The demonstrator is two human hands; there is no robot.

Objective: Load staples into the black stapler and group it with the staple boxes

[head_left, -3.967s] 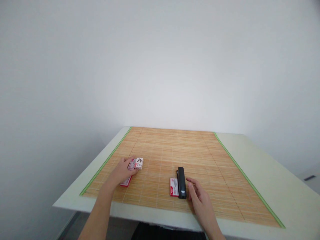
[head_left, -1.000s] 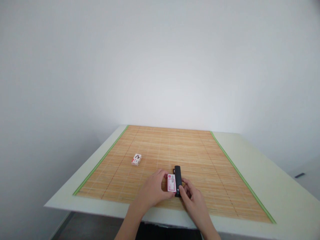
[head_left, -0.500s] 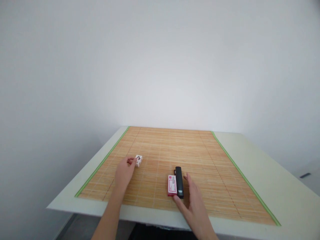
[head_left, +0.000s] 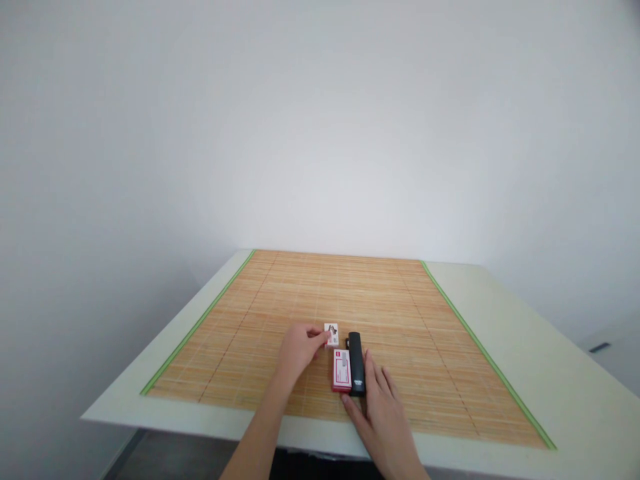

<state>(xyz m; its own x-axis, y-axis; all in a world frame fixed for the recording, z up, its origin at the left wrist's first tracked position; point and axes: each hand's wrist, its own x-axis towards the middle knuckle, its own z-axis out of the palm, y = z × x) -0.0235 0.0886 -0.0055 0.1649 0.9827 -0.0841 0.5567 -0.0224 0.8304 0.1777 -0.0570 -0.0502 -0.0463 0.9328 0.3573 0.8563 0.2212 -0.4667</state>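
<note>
Between thumb and fingers, my left hand (head_left: 299,350) pinches a small white box (head_left: 332,331) with a dark picture on its top. That box is just beyond a larger red-and-white box (head_left: 342,370), which lies flat on the mat. Right alongside the red-and-white box is a black stapler (head_left: 356,363), its long side against the box. My right hand (head_left: 383,407) lies flat at the stapler's right side, fingers stretched forward, with the thumb at the near end of the red-and-white box.
A bamboo mat (head_left: 280,293) with green edging covers much of the white table (head_left: 505,313). The table's near edge runs in front of my body. A plain white wall (head_left: 320,133) rises behind it. A dark object (head_left: 599,347) shows at the far right.
My left hand has carried the small white box rightward, close to the red-and-white box and stapler. My right hand has closed in against the stapler's side.
</note>
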